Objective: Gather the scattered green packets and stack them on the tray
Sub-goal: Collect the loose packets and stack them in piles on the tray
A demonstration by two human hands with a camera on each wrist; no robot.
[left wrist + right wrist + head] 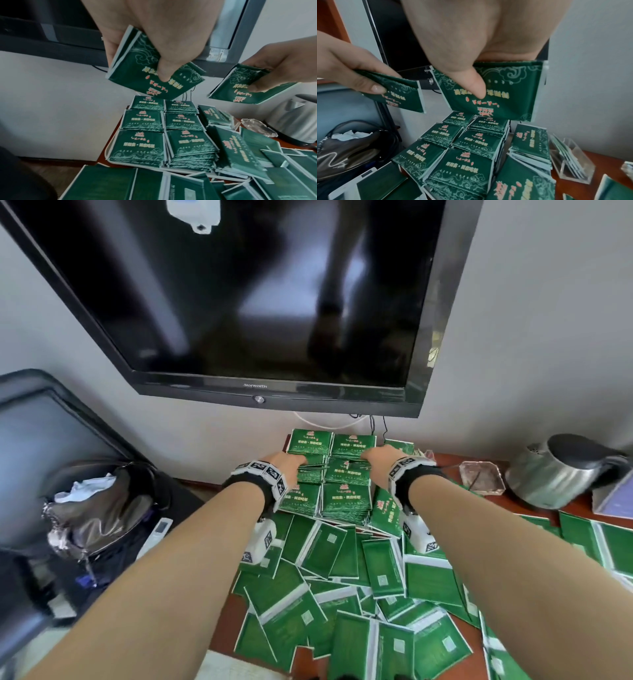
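Green foil packets stand in neat stacks (346, 491) on a white tray (109, 159) against the wall. Many more green packets (359, 577) lie scattered, mostly face down, on the red-brown table in front of it. My left hand (291, 463) hovers over the far stacks and pinches a small bundle of packets (180, 83) between thumb and fingers. Beside it, my right hand (380, 457) pinches another bundle (513, 97) the same way. Both bundles hang just above the stacks (462, 148), apart from them.
A steel kettle (555, 470) and a glass ashtray (481, 477) stand at the right. A clear acrylic holder (570, 162) sits beside the tray. A wall television (257, 302) hangs close above. Left of the table edge are a bag (99, 508) and a remote (156, 534).
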